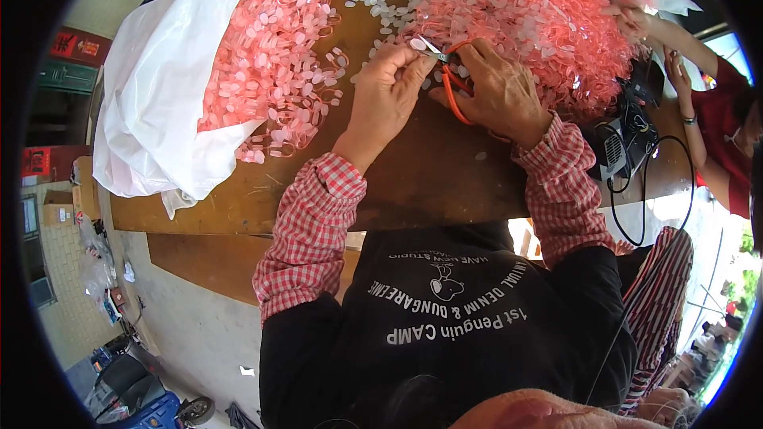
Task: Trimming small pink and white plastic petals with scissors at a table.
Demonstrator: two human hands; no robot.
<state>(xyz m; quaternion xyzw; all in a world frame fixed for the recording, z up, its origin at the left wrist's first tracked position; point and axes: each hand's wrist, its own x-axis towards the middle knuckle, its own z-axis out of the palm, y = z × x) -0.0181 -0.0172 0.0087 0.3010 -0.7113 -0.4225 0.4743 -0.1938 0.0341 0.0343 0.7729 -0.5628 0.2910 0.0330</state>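
My left hand is closed, pinching a small pale oval plastic piece between thumb and fingertips. My right hand is wrapped around a pair of scissors with orange handles. Their metal blades are parted and point at the oval piece, close beside my left fingertips. Whether the blades touch the piece I cannot tell. Both hands are above the wooden table, at the near edge of a big heap of pink plastic pieces. Loose whitish ovals are scattered just beyond my left hand.
At the left a white sack lies open, with a second pink heap spilling from it. A black device with a looping cable sits at the table's right edge. Another person's hand reaches to the large heap's right side.
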